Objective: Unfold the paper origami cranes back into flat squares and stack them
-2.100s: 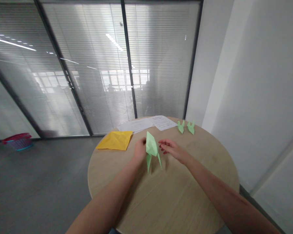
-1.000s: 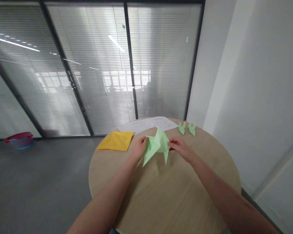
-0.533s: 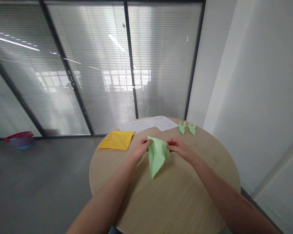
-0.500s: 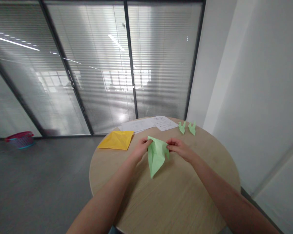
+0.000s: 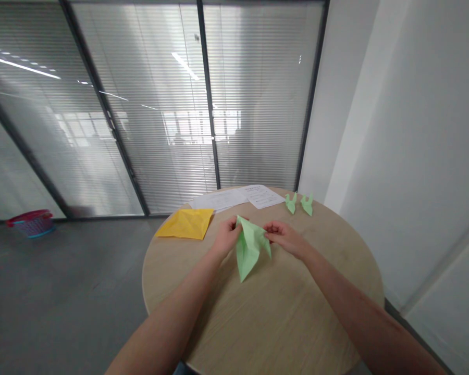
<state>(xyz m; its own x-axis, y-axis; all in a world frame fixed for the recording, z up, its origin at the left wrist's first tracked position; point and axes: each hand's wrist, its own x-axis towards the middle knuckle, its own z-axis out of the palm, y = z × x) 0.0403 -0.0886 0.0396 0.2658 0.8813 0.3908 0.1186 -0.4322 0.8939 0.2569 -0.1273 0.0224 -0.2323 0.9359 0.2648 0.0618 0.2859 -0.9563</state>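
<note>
A partly folded light green paper (image 5: 248,250) hangs just above the round wooden table (image 5: 289,312), its long point aimed down toward me. My left hand (image 5: 226,235) pinches its top left corner. On the right, my right hand (image 5: 282,237) pinches the upper right edge. Both hands are closed on the paper and hold it between them.
A creased yellow paper sheet (image 5: 185,223) lies at the table's far left. White printed sheets (image 5: 238,198) lie at the far edge. Two small folded green paper figures (image 5: 299,203) stand at the far right. A red and blue basket (image 5: 29,223) sits on the grey floor, left.
My right hand, apart from the paper at first, has taken hold of it. The paper was spread wide between both hands and then folded into a narrower, downward-pointing shape.
</note>
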